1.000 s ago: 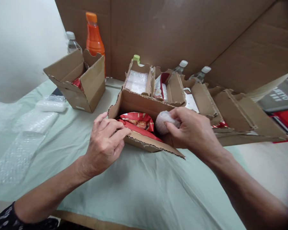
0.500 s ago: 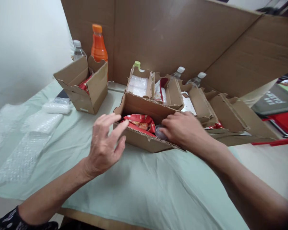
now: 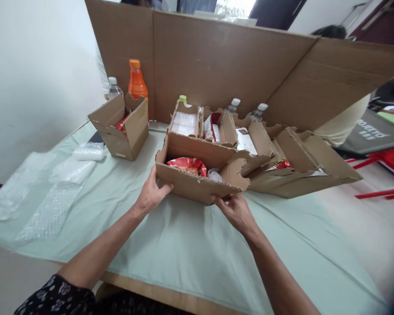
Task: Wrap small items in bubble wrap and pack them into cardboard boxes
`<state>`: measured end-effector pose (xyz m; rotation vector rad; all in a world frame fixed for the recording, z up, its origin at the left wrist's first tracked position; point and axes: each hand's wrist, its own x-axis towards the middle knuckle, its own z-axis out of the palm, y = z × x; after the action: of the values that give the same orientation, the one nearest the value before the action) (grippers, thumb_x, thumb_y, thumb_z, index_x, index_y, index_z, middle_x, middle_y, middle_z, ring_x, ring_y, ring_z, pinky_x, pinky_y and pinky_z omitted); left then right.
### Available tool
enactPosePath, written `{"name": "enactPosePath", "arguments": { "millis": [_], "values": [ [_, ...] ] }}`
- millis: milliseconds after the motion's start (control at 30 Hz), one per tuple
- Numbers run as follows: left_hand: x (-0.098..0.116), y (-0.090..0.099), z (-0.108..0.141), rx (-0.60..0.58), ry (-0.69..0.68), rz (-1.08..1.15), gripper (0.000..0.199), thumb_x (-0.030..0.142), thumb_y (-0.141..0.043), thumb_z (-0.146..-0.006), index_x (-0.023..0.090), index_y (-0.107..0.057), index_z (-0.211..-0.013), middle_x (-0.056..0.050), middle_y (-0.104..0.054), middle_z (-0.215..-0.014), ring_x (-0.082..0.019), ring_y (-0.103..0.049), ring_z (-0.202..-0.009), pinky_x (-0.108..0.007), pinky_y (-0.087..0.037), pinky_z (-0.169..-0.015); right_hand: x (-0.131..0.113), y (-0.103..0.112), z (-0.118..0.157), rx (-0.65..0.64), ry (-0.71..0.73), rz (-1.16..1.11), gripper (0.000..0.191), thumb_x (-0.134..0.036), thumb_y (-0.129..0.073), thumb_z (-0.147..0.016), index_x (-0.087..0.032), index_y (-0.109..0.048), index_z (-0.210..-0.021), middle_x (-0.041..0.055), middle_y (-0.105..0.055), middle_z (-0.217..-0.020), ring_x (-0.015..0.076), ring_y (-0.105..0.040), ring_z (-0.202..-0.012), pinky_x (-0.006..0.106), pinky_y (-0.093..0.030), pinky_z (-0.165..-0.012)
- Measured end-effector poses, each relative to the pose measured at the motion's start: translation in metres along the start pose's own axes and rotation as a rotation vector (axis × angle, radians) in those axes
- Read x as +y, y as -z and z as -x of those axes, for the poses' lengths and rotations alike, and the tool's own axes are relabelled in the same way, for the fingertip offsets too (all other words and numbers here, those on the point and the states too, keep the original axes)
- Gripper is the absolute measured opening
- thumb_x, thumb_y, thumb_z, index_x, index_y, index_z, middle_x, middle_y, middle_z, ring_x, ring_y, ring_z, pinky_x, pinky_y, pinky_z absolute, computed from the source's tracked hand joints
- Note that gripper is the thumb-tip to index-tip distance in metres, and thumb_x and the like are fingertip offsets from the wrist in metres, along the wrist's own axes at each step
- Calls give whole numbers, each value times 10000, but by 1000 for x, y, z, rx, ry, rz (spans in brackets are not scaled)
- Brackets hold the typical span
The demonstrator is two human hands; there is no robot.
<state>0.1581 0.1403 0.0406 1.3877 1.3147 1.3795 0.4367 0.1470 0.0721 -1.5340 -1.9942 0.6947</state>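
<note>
An open cardboard box [image 3: 197,187] stands at the middle of the cloth-covered table, its near side facing me. Inside it lie a red food packet [image 3: 188,166] and, to the right of that, a clear wrapped item [image 3: 214,175]. My left hand [image 3: 153,192] grips the box's left near corner, thumb on the front face and fingers round the side. At the lower right of the same box is my right hand [image 3: 236,212], its thumb on the front wall and its other fingers partly hidden at the box's bottom edge.
Several open boxes [image 3: 272,188] with packets stand behind and right. Another box [image 3: 126,135] is at the left, near an orange bottle [image 3: 137,83]. Bubble wrap [image 3: 52,205] lies on the left of the table. A tall cardboard panel [image 3: 213,65] rises behind.
My right hand has left the box's inside and moved down to its lower right front. My left hand has closed on the left corner. The camera view has shifted.
</note>
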Motion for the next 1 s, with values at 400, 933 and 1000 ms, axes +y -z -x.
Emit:
{"name": "enactPosePath", "arguments": {
  "millis": [400,933,1000],
  "values": [
    [1,76,132,290,152,-30,679,451,-815,-772,214,-532,-1342,-135,-632,-1378,-320,-605,-1306,-461,-484,-1126,-61,-41,78,160,348,11,380,-372,-607,-933,-196,-630,-1270,130,-739,-1138,289,-711,-1022,396,-593,-840],
    [0,65,77,159,-11,104,620,232,-736,-690,180,-586,-1289,-81,-702,-1232,-262,-666,-1160,-368,-535,-1026,-57,-79,132,360,221,-11,307,-356,-638,-924,-184,-625,-1178,103,-702,-975,223,-658,-775,350,-579,-654],
    [-1,85,65,187,-41,98,650,250,-744,-678,183,-587,-1305,-93,-681,-1309,-280,-644,-1225,-387,-514,-1070,-68,-100,138,310,277,-44,487,-301,-620,-929,-189,-530,-1394,164,-670,-1235,270,-684,-995,385,-607,-748]
  ]
}}
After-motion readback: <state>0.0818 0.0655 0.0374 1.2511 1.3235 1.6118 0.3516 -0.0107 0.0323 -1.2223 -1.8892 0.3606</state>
